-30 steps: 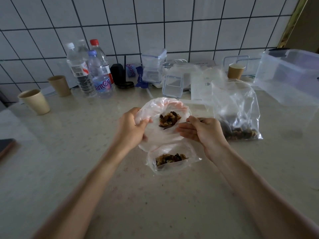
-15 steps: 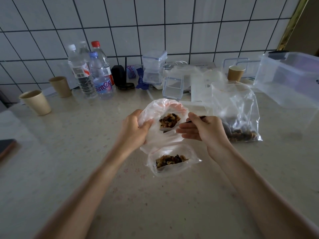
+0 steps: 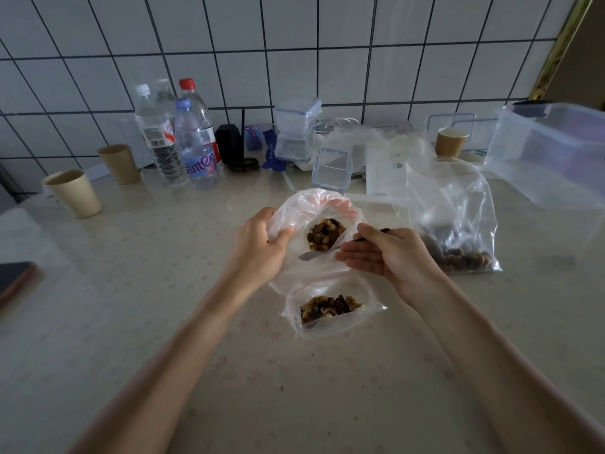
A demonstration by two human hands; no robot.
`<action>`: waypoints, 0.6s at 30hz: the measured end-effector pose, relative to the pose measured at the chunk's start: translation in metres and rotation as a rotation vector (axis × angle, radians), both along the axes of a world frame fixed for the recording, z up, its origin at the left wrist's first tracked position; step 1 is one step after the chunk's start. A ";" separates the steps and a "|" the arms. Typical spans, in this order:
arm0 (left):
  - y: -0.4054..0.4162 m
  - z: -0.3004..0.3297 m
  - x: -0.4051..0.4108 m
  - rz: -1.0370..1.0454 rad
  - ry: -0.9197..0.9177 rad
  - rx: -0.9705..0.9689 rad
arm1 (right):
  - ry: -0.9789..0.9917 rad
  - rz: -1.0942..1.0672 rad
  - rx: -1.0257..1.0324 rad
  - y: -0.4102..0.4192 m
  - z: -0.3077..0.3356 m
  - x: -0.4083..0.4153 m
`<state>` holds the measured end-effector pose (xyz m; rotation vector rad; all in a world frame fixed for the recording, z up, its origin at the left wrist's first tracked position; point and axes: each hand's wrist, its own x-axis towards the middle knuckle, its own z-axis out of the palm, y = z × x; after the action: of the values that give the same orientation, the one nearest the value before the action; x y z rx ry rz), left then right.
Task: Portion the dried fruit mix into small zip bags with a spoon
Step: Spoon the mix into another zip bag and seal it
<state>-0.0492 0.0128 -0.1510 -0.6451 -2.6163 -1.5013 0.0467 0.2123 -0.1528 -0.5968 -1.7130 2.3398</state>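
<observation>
- The left hand grips the rim of a small zip bag, thumb and fingers pinching the film so the mouth stays open.
- The right hand holds the spoon, fingers curled on the handle; the bowl sits at the near lip of the bag, looking empty.
- Inside the held bag, a heap of dried fruit mix rests low in the pocket.
- Just near of it, a second small bag lies on the worktop, already carrying its portion.
- To the right, the big supply bag stands with the rest of the mix at its bottom.
- To do this step well: keep the left grip firm and the mouth wide, draw the spoon out clear of the film, and steady the supply bag while scooping.
- Risk, I'd say: the thin film could fold over the spoon and spill pieces.
- Far along the worktop stand water bottles, paper cups and clear plastic boxes.
</observation>
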 end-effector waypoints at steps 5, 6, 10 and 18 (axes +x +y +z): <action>-0.001 0.002 0.001 0.008 0.003 0.016 | 0.035 -0.133 0.083 0.004 -0.004 -0.003; -0.001 0.003 0.002 0.005 -0.001 0.015 | 0.044 -0.150 0.103 0.003 -0.004 -0.004; 0.000 0.005 0.004 -0.010 -0.044 0.002 | 0.063 -0.188 0.122 -0.002 -0.007 -0.006; 0.001 0.007 0.007 -0.037 -0.087 -0.001 | 0.055 -0.215 0.235 -0.009 -0.009 -0.007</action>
<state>-0.0426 0.0133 -0.1438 -0.6465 -2.6831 -1.5730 0.0395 0.2032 -0.1622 -0.6318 -1.7685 1.9579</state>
